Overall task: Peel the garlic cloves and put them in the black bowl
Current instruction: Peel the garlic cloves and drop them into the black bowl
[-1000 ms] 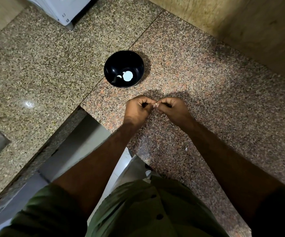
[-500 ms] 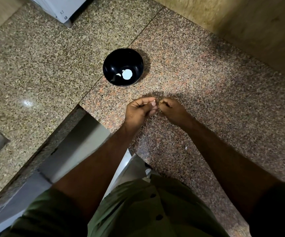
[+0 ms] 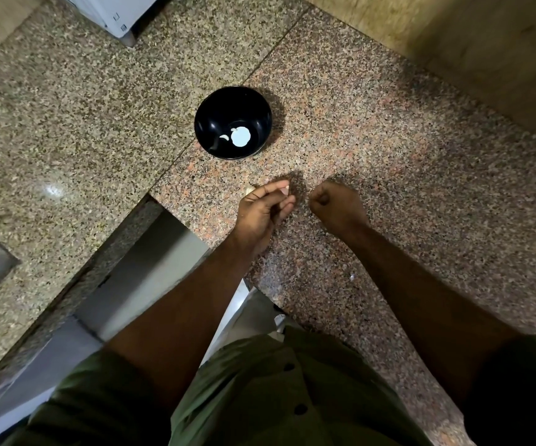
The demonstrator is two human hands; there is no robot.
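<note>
The black bowl [image 3: 233, 122] stands on the granite counter [image 3: 389, 149] and holds a round white garlic piece [image 3: 240, 137] and a small curved clove [image 3: 224, 137]. My left hand [image 3: 262, 210] hovers just below the bowl with its fingers loosely extended to the right. A pale bit [image 3: 249, 189] shows at its upper edge; I cannot tell whether it is held. My right hand [image 3: 336, 204] is a short gap to the right, its fingers curled tight into a fist. The garlic clove is hidden inside it.
A scrap of garlic skin [image 3: 352, 277] lies on the counter beside my right forearm. A white appliance [image 3: 112, 14] stands at the back left. The counter's inner corner edge [image 3: 151, 196] drops away left of my left hand. A wall [image 3: 485, 59] runs along the right.
My hands, which pinched the clove together, have come apart. The left hand's fingers have straightened and the right hand has drawn away to the right, curled.
</note>
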